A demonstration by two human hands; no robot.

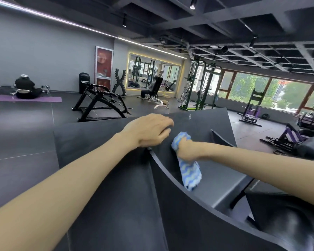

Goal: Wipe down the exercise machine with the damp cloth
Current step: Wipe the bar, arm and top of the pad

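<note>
Wiping: in progress, by the look of it; right hand is bunched around the cloth against the machine.
Right hand: fingers curled tight round the upper part of the cloth, wrist low, forearm coming in from the right.
Cloth: blue with pale wavy stripes; top wad sticks out above the fist, long tail hangs down toward the curved lower panel. Dampness can't be judged from this view.
Left hand: left hand lies flat, fingers relaxed and extended, resting on the machine's upper edge just beside the cloth. Holds nothing; looks like bracing.
Machine: dark matte housing, sloped top panel, a recess with a grey flat ledge below the cloth.
Coverage: can't tell which areas are already wiped; no visible wet streaks.
Risk 1: hanging tail drags into the gap between the curved panel and the ledge and snags, because only the upper part is gripped.
Risk 2: bunched cloth gives a small contact patch, so strokes likely leave unwiped strips.
Risk 3: left hand sits close to the wipe path; a stroke to the left bumps it or skips the area under the palm.
Risk 4: recess corners get missed if the fist is too bulky to reach in.
Background: other gym equipment and two people, well apart from this machine.
</note>
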